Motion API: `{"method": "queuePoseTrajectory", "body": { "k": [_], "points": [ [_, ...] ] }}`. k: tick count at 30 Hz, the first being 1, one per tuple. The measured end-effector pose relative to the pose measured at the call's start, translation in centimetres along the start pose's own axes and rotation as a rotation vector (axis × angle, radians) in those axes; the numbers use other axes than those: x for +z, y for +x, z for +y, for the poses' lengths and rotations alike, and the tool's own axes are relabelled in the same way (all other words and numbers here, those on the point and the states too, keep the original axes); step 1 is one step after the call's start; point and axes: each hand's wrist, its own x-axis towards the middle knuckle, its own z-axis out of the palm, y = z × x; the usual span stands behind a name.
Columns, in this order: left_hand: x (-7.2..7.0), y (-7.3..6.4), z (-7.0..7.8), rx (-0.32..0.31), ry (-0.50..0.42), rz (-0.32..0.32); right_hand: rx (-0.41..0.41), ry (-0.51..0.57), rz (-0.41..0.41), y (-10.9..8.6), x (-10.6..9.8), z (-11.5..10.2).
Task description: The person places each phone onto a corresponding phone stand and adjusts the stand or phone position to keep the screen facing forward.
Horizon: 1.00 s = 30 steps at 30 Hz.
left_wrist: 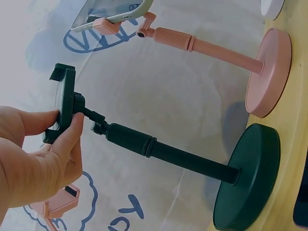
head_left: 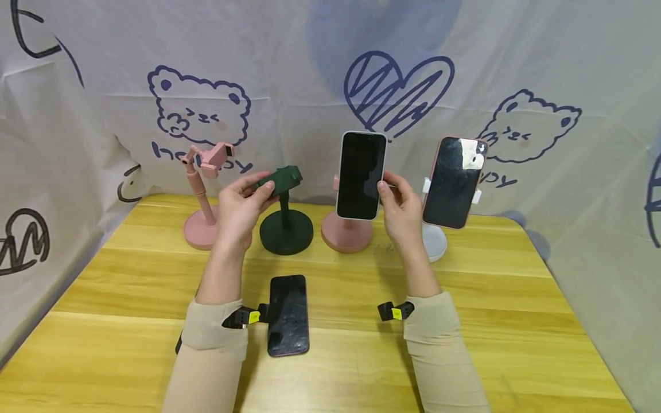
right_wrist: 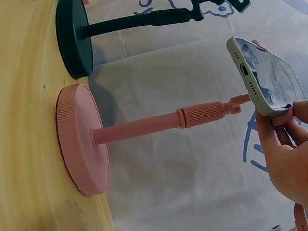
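My left hand (head_left: pixel 240 206) pinches the empty holder clamp (left_wrist: pixel 66 103) of a dark green phone stand (left_wrist: pixel 192 161) between thumb and fingers. The green stand's round base rests on the table. To its right, a phone (head_left: pixel 361 175) in a pale case sits upright in the clamp of a pink phone stand (right_wrist: pixel 137 127). My right hand (head_left: pixel 403 206) grips this phone at its right edge, by the clamp's side, with the thumb on the front and the fingers behind. Part of the pink clamp is hidden behind the phone.
At the right, a white stand (head_left: pixel 434 242) holds another phone (head_left: pixel 454 183), tilted slightly. Another pink stand (head_left: pixel 198 186) with an empty clamp stands at the left. A dark phone (head_left: pixel 288 315) lies on the wooden table (head_left: pixel 351 355) between my forearms. A drawn-on cloth (head_left: pixel 289 69) hangs behind.
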Motion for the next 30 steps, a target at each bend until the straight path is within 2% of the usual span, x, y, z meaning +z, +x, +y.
{"method": "queuePoseTrajectory", "body": {
  "k": [7, 10, 13, 18, 20, 23, 25, 28, 30],
  "points": [
    [-0.1, -0.4, 0.3, 0.034, 0.054, -0.004, 0.005, 0.033, 0.018, 0.0, 0.3, -0.7],
    [-0.2, -0.4, 0.3, 0.047, 0.076, -0.003, -0.029, 0.035, 0.032, -0.2, 0.5, -1.2],
    [-0.2, -0.4, 0.2, 0.043, 0.086, -0.014, -0.154, -0.023, 0.075, -0.5, 0.7, -1.8],
    [0.0, -0.3, 0.2, 0.041, 0.099, -0.035, -0.459, -0.185, 0.168, -1.0, 1.3, -3.6],
    [0.0, -0.3, 0.2, 0.043, 0.102, -0.037, -0.554, -0.215, 0.161, -1.0, 1.9, -4.7],
    [0.0, -0.2, 0.2, 0.044, 0.101, -0.044, -0.647, -0.230, 0.083, -1.0, 3.3, -6.3],
    [-0.1, -0.2, 0.2, 0.044, 0.103, -0.046, -0.671, -0.249, -0.009, -1.0, 4.3, -7.4],
    [-0.2, -0.2, 0.2, 0.046, 0.106, -0.046, -0.651, -0.305, -0.163, -1.0, 6.0, -8.6],
    [-0.3, -0.3, 0.2, 0.051, 0.113, -0.044, -0.597, -0.364, -0.253, -0.9, 7.2, -9.2]
  ]
}}
